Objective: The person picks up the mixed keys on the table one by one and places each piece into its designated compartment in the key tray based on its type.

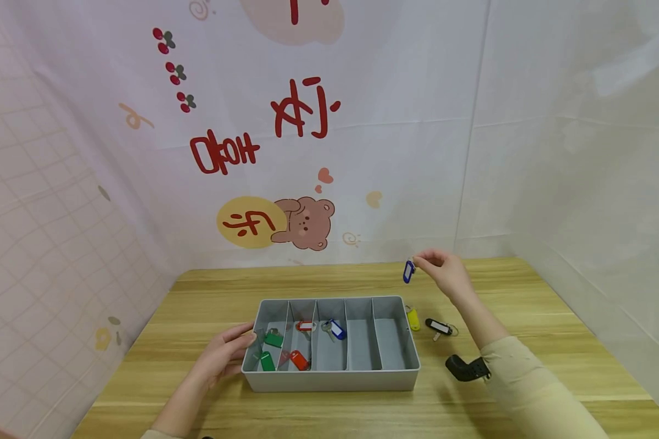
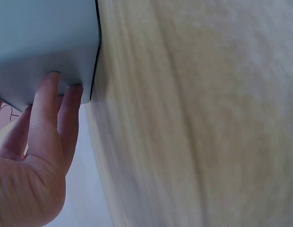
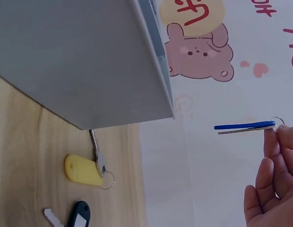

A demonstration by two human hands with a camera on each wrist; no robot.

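My right hand (image 1: 445,273) pinches the ring of a key with a blue tag (image 1: 409,271) between thumb and fingertips, raised behind the box's right end. In the right wrist view the blue tag (image 3: 243,125) and the metal key lie side by side, pointing away from the fingers. My left hand (image 1: 227,352) rests against the left end of a grey divided box (image 1: 335,381); in the left wrist view its fingers (image 2: 44,118) lie extended on the outer wall. Green-tagged keys (image 1: 273,338) are in the leftmost compartment, red-tagged keys (image 1: 299,360) in the second, a blue-tagged key (image 1: 337,329) in the middle one.
Right of the box on the wooden table (image 1: 307,414) lie a key with a yellow tag (image 1: 413,319) and one with a black tag (image 1: 438,327). A black curved object (image 1: 464,368) shows at the right sleeve. A printed white cloth (image 1: 406,152) hangs behind the table.
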